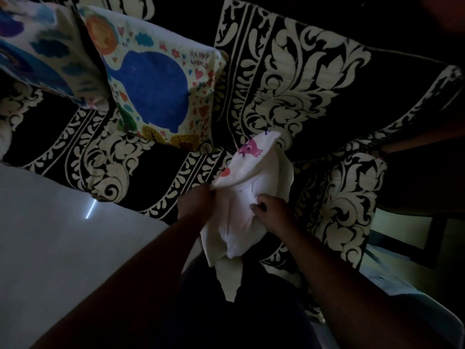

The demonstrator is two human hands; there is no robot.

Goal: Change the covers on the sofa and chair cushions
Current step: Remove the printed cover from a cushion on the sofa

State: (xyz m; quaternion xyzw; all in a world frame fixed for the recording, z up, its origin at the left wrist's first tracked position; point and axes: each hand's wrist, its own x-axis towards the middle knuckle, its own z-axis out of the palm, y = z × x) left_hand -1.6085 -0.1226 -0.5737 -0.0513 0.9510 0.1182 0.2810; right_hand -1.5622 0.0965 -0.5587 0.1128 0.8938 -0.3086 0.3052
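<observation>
Both hands are gripping a white cushion cover point(247, 197) at center frame: left hand point(195, 201) pinching its edge, right hand point(273, 210) clutching the fabric. An elephant cushion point(156, 91) is leaning on the sofa point(314, 79) at upper left.

Sofa seat point(314, 79) right of elephant cushion point(156, 94) unoccupied. Left portion blocked by two printed cushions. Bare floor point(63, 235) open at left.

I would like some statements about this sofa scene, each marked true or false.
1. Both hands grip the white cover. True: left hand, right hand.
2. The elephant cushion lies on the floor. False: it leans on the sofa.
3. The elephant is blue. True.
4. The sofa cloth is plain red. False: black with cream patterns.
5. The white cover shows a purple figure. True.
</observation>
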